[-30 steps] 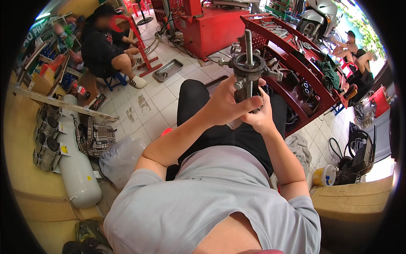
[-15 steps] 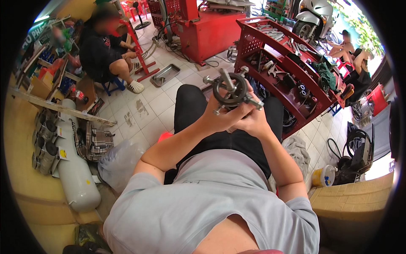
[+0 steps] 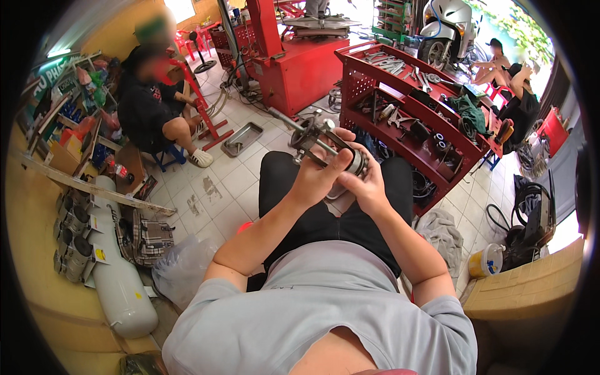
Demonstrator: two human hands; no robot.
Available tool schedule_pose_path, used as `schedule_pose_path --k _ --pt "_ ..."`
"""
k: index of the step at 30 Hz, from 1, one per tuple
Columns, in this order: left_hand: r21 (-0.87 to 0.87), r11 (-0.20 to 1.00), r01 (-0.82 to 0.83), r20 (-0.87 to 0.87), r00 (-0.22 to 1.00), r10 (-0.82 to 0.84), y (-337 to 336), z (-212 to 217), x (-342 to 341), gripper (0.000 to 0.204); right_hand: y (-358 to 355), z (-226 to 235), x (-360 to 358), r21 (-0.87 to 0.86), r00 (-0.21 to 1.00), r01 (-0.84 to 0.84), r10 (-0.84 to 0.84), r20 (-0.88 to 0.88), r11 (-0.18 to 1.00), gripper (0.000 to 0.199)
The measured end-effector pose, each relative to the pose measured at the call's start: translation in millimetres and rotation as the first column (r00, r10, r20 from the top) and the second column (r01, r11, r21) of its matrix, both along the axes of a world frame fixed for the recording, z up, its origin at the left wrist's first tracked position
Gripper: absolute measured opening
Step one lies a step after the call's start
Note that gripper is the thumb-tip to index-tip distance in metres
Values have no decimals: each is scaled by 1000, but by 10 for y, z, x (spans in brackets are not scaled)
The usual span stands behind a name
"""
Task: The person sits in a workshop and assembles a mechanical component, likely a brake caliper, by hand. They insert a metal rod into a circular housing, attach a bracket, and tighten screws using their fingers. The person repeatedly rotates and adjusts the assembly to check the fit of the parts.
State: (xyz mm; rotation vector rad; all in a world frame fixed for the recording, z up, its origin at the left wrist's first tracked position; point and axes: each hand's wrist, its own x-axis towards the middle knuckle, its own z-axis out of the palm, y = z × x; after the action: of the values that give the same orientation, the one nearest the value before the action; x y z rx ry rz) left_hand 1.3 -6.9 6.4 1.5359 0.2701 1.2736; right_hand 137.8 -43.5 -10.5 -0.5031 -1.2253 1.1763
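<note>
Above my lap, both hands hold a metal puller with a long central screw and side rods. The screw points up and to the far left. A round, dark ringed part sits at the puller's near right end. My left hand is closed around the puller's side rods, its thumb across them. Around the ringed part curl the fingers of my right hand, its thumb along the near side. My palms hide part of the assembly.
Ahead on the right stands a red tool cart with wrenches and loose parts. A metal tray lies on the tiles, near a seated person. A grey cylinder tank is at left, a yellow bucket at right.
The puller has turned from facing up at me to lying slanted, its screw now toward the far left. My hands have shifted their hold around it, and the view has tilted slightly.
</note>
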Motion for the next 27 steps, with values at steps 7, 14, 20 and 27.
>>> schedule_pose_path --k 7,14,20,27 --pt "-191 973 129 174 980 -96 -53 -84 148 52 -33 87 7 -188 987 -65 35 -159 980 62" --pt "252 965 -70 -232 964 131 -65 -76 80 85 -7 276 223 -387 945 -40 -90 -313 921 40" --pt "316 949 7 -583 791 188 164 19 -74 65 -20 452 566 -210 962 85 -136 -238 974 40" --pt "109 989 -102 97 991 92 53 101 -132 35 -64 587 697 -92 971 200 -210 -114 975 41"
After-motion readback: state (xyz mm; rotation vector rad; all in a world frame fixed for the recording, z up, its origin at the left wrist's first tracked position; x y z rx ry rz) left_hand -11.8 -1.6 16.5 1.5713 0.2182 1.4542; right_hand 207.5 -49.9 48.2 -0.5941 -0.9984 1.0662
